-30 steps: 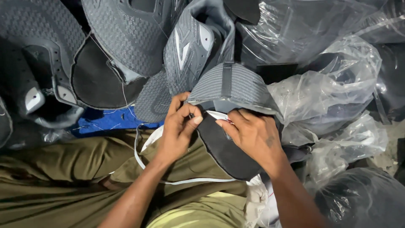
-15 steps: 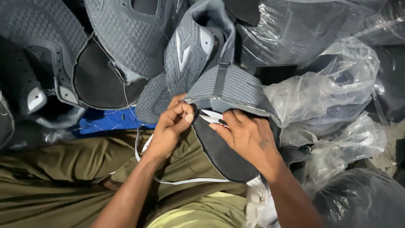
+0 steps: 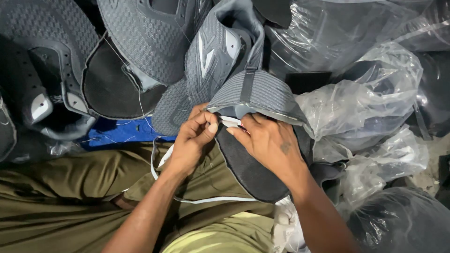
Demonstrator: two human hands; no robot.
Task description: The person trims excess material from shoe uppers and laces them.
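A grey knitted shoe upper point(image 3: 262, 93) with a dark strap down its middle lies over my lap. My left hand point(image 3: 193, 140) pinches its near edge, where a white lining shows. My right hand point(image 3: 272, 145) grips the same edge from the right, fingertips almost touching the left hand's. A dark grey lining flap point(image 3: 248, 173) of the upper hangs below my right hand. A thin white cord point(image 3: 206, 200) loops over my olive trousers point(image 3: 70, 187) under my left wrist.
Several more grey shoe uppers point(image 3: 154, 42) are piled ahead and to the left. Clear plastic bags point(image 3: 370, 103) holding dark parts fill the right side. A blue surface point(image 3: 119, 133) shows under the pile at left.
Both hands shifted slightly along the upper's edge, and the upper has been turned a little so more of its grey top shows.
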